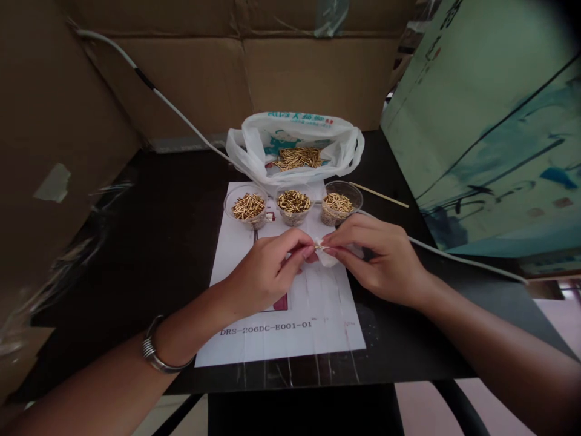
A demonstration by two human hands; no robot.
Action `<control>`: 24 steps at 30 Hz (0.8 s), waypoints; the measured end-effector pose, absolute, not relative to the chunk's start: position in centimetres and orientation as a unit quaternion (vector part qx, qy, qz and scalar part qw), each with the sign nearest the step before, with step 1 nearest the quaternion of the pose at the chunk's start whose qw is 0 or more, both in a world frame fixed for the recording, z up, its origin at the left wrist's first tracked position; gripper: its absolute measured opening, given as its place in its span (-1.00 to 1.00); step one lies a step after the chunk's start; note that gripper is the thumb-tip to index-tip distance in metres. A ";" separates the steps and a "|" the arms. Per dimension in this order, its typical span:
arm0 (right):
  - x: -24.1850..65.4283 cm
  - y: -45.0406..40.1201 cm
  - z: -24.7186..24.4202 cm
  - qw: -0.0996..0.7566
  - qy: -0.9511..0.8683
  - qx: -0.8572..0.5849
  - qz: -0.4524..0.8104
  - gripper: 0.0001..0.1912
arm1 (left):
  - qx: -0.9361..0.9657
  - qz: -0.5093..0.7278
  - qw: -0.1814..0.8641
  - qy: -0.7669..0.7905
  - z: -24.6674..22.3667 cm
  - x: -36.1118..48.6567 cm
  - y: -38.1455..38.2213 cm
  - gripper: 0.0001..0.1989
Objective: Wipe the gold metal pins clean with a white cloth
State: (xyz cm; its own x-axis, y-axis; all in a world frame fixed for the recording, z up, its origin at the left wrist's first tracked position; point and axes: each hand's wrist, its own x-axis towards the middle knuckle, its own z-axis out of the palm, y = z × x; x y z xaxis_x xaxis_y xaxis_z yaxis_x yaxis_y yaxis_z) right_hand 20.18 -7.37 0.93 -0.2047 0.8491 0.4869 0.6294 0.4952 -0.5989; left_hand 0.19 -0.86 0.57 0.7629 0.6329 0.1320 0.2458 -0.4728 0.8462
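Note:
My left hand (272,266) pinches one end of a small gold-coloured metal pin (319,247) between thumb and fingers. Opposite it, my right hand (381,254) is closed at the fingertips on the other end, with a crumpled white tissue (327,259) beneath them. Both hands are above a printed white sheet (281,336). Just beyond them stand three clear plastic cups: a left cup (227,206), a middle cup (295,221) and a right cup (358,197), each holding many similar gold pins. The fingers hide much of the held pin.
Behind the cups, an open white plastic bag (254,145) holds a heap of gold pins (299,158). A thin stick (381,195) lies at right on the dark table (158,242). A white cable (181,118) runs behind; cardboard (313,79) and a painted panel (490,133) enclose the sides.

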 end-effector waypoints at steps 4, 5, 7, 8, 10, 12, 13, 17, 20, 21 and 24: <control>20.3 -7.4 0.9 0.407 -0.764 -0.481 0.139 -0.89 | 0.837 0.211 0.434 0.258 0.5 0.1 -0.8 -0.83; 20.3 -7.4 0.9 0.407 -0.764 -0.481 0.141 -0.89 | 0.839 0.210 0.432 0.255 0.5 0.1 -0.8 -0.83; 20.3 -7.4 0.9 0.404 -0.765 -0.480 0.145 -0.90 | 0.843 0.210 0.427 0.250 0.5 0.1 -0.7 -0.82; 20.3 -7.4 0.9 0.404 -0.765 -0.480 0.148 -0.90 | 0.846 0.210 0.424 0.247 0.5 0.1 -0.7 -0.82; 20.2 -7.4 1.0 0.403 -0.764 -0.480 0.154 -0.91 | 0.851 0.208 0.417 0.243 0.4 0.0 -0.6 -0.83; 20.2 -7.4 1.1 0.400 -0.764 -0.481 0.160 -0.91 | 0.858 0.206 0.405 0.240 0.4 -0.1 -0.5 -0.84; 20.2 -7.4 1.2 0.398 -0.763 -0.481 0.163 -0.91 | 0.862 0.206 0.396 0.239 0.4 -0.1 -0.5 -0.85; 20.2 -7.5 1.3 0.394 -0.761 -0.484 0.176 -0.92 | 0.886 0.214 0.348 0.221 0.4 -0.2 -0.3 -0.87; 20.1 -7.5 1.3 0.392 -0.761 -0.484 0.183 -0.92 | 0.901 0.225 0.309 0.203 0.5 -0.3 -0.2 -0.88; 20.1 -7.5 1.3 0.391 -0.761 -0.484 0.185 -0.92 | 0.907 0.225 0.298 0.197 0.5 -0.3 -0.2 -0.87; 20.0 -7.5 1.1 0.384 -0.761 -0.486 0.190 -0.92 | 0.921 0.223 0.266 0.175 0.4 -0.4 -0.1 -0.87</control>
State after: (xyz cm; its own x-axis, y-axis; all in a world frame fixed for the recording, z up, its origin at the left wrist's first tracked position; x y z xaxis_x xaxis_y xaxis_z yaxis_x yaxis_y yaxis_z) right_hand 20.05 -7.49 1.15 -0.2315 0.8865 0.4006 0.5947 0.4548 -0.6629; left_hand -0.41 -0.12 0.38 0.8386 0.4421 0.3183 0.2042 -0.7968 0.5686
